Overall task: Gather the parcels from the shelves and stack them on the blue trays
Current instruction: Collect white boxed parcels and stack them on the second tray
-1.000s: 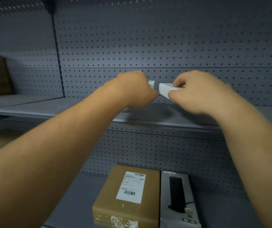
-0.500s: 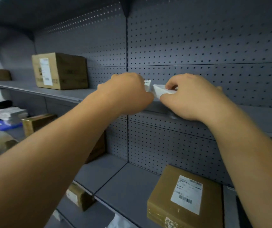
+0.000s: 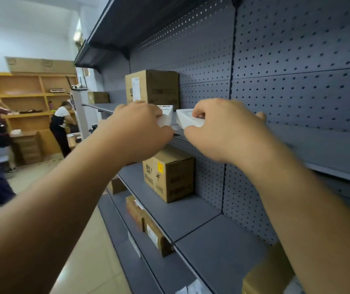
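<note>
Both my arms reach up to the upper grey shelf. My left hand grips a small white parcel with a barcode label. My right hand grips a second small white parcel just to its right. The two parcels sit side by side at the shelf's front edge, a narrow gap between them. My fingers hide most of each parcel. No blue tray is in view.
Brown cardboard boxes stand on the upper shelf, the middle shelf and the lower shelves. Another box corner shows at bottom right. Two people stand by wooden shelving at far left, across a tiled floor.
My view has swung left, bringing the aisle, the people and more boxes into sight. Both hands keep their hold on the two white parcels at the shelf edge.
</note>
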{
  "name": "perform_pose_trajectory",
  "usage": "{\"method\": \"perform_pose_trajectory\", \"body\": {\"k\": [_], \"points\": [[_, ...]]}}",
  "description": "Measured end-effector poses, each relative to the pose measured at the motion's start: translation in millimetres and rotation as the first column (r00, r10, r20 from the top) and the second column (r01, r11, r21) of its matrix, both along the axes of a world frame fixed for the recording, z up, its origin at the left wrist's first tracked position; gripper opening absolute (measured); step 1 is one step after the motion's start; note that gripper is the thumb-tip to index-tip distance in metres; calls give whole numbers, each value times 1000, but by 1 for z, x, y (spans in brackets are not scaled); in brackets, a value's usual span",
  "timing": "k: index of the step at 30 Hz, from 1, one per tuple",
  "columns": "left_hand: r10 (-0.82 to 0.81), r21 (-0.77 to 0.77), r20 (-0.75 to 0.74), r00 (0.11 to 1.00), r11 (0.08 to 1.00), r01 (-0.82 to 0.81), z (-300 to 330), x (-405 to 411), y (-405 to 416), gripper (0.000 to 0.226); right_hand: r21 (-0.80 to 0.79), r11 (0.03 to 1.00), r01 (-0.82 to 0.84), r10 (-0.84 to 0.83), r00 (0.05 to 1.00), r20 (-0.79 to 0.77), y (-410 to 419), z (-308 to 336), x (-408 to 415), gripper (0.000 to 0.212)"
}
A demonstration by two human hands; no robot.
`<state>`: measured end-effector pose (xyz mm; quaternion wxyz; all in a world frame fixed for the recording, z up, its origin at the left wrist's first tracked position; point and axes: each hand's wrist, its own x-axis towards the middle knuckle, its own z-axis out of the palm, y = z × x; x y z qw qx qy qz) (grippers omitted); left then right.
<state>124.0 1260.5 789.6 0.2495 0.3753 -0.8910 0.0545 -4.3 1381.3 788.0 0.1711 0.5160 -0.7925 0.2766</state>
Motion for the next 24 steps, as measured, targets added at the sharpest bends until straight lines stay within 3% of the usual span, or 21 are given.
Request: {"method": "perform_pose_trajectory", "body": {"k": [13,24], "points": [[355,107,-12,935,930,-352,-37,72,-18,54,30,939,-343,343,939,22,-68,-27,50,35],[504,198,4,864,846,-495,-87,160,-76,52,98,887,-452,447,892,69,-160,-86,123,40]]}}
